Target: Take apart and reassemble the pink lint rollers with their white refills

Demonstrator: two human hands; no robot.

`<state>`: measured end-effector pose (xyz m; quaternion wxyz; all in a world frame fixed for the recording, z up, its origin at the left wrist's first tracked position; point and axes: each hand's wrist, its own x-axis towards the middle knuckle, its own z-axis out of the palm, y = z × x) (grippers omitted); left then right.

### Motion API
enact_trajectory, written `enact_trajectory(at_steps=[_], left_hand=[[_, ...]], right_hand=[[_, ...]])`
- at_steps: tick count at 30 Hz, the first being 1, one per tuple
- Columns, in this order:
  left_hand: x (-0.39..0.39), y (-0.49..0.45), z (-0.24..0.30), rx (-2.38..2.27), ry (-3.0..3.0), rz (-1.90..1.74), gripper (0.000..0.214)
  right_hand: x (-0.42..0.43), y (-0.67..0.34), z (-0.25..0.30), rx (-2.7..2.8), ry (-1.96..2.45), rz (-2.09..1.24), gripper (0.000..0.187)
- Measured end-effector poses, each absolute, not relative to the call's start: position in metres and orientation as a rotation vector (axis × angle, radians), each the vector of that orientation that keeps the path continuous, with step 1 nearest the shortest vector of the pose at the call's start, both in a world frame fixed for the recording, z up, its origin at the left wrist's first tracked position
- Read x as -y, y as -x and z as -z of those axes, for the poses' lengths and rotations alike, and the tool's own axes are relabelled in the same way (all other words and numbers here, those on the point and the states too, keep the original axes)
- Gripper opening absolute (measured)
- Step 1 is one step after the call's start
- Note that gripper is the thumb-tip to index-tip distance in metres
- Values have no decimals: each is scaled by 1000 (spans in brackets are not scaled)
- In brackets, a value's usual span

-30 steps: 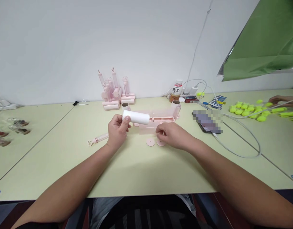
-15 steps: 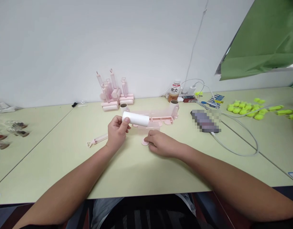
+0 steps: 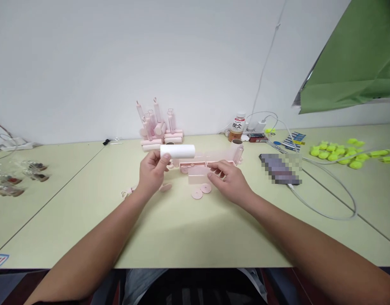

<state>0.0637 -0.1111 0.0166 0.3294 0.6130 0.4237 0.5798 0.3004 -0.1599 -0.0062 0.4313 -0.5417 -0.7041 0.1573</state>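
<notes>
My left hand [image 3: 152,173] is closed on one end of a white paper roll [image 3: 178,151], held level above the table. My right hand [image 3: 230,180] rests on the table to the right, its fingertips touching a translucent pink cover piece [image 3: 197,174]. Two pink discs [image 3: 201,191] lie just left of that hand, and a third disc [image 3: 165,187] lies under my left hand. Behind the roll lie pink tray parts [image 3: 210,163]. A pink handle [image 3: 128,193] pokes out left of my left wrist.
A stack of pink lint rollers [image 3: 158,127] stands by the wall. A bottle [image 3: 237,126], chargers and a white cable [image 3: 325,199] lie at the right, beside a phone [image 3: 280,168]. Yellow-green clips [image 3: 337,153] sit far right. Clear packets [image 3: 13,178] lie far left.
My right hand moved from the discs up to the pink cover piece. The roll in my left hand tipped to level. A pink disc now shows under my left hand.
</notes>
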Motion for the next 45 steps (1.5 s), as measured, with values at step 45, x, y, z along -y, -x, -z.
enact_trajectory(at_steps=[45], left_hand=[[160, -94, -8, -1175, -2816, 77, 32]], right_hand=[[170, -298, 6, 2489, 1411, -463, 12]])
